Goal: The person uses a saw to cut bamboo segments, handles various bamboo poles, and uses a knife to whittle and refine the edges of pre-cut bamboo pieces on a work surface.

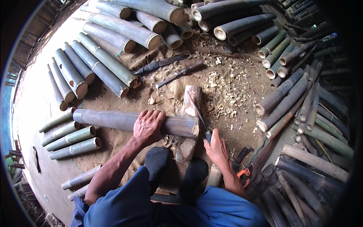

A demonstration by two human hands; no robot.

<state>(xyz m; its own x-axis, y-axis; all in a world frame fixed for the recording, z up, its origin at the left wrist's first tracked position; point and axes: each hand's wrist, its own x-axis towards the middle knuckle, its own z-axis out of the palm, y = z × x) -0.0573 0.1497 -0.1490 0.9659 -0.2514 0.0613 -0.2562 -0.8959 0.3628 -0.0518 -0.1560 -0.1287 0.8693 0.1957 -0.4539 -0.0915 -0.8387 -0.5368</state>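
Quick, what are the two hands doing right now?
Left hand: open, palm pressed on the bamboo pole.
Right hand: closed around the knife handle.

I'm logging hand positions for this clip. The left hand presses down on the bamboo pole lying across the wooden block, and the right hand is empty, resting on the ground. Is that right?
Not quite. In the head view the right hand is not empty: it grips a knife whose blade meets the cut end of the bamboo pole. The left hand does press on the pole across the wooden block.
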